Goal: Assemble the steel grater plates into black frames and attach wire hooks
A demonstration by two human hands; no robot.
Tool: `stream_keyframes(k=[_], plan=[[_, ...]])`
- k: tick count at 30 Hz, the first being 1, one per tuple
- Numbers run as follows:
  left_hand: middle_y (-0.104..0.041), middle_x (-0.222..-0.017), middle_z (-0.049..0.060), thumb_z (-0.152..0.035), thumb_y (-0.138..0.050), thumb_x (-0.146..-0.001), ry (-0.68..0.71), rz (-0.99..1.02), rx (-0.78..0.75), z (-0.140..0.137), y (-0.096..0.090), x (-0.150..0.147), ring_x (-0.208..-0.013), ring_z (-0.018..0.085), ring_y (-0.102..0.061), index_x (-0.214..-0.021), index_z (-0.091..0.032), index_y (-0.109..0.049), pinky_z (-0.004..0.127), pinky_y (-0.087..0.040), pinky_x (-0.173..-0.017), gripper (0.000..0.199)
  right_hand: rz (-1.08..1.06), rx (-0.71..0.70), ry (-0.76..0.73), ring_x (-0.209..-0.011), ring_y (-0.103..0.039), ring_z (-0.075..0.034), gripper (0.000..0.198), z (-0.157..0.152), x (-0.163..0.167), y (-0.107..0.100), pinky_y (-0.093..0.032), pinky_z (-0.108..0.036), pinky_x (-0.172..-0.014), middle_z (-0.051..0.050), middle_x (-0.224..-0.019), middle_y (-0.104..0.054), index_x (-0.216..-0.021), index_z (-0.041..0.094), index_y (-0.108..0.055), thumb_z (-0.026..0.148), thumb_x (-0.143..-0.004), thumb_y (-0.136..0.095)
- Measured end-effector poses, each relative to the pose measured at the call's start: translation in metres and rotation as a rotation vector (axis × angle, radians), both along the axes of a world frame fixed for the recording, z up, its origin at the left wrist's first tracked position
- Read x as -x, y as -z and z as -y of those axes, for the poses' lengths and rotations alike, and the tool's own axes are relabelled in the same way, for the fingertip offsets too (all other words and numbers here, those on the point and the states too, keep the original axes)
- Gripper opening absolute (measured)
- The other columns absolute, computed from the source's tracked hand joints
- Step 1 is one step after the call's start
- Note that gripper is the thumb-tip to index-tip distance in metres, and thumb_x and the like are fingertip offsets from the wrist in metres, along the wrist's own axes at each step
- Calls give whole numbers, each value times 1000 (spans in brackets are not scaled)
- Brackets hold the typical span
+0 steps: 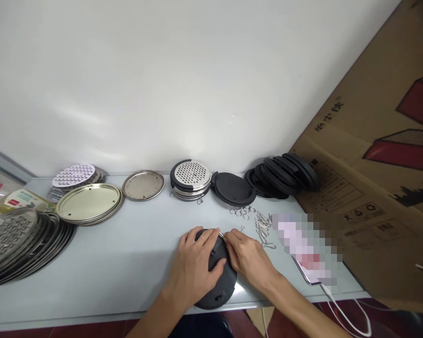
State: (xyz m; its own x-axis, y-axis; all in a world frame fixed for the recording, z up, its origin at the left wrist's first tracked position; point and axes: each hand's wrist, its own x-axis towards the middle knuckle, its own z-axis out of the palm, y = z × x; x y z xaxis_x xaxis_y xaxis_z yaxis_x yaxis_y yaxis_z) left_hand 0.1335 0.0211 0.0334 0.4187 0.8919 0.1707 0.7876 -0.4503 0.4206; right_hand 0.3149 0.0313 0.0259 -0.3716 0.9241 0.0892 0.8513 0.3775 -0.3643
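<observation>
A round black plastic cover (211, 296) lies near the table's front edge. My left hand (193, 270) rests across it, fingers over its far part and thumb toward its middle, holding it down. My right hand (246, 256) is closed at the cover's far right edge, pinching a small metal clip (222, 234) beside my left fingertips. The fingers hide most of that clip. Just beyond my right hand lie loose metal rings (240, 212) and a small pile of metal hooks (263, 227).
Black covers (285, 174) are heaped at the back right, with one black cover (234, 188) beside a stacked grater set (192, 174). Metal lids (90, 202) and grater plates (10, 239) stand left. A phone (305, 270) with a cable lies right, by a cardboard box (359, 188).
</observation>
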Motion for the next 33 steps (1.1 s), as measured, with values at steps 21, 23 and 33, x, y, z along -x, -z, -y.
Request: stream_keyframes(k=[21, 23, 33], plan=[[-61, -136, 3, -30, -64, -85, 3, -1, -10, 0, -1, 0, -124, 31, -48, -139, -23, -50, 50, -43, -102, 57, -5, 53, -57, -63, -53, -15, 23, -5, -1, 0, -34, -26, -59, -1, -77, -56, -80, 21, -50, 1, -90, -41], [-61, -136, 4, -30, -64, -84, 4, 2, -12, 0, 0, 0, -124, 31, -48, -139, -22, -50, 50, -43, -102, 57, 1, 60, -65, -62, -52, -15, 24, -5, 0, -2, -33, -26, -58, -1, -76, -56, -79, 20, -51, 0, -88, -42], [-63, -134, 3, -30, -67, -83, 19, -1, -26, -2, 0, 2, -123, 29, -49, -134, -22, -55, 48, -43, -102, 52, 8, 92, -76, -63, -54, -14, 23, -8, 0, -6, -34, -25, -60, -2, -78, -58, -82, 18, -55, 1, -90, -42]])
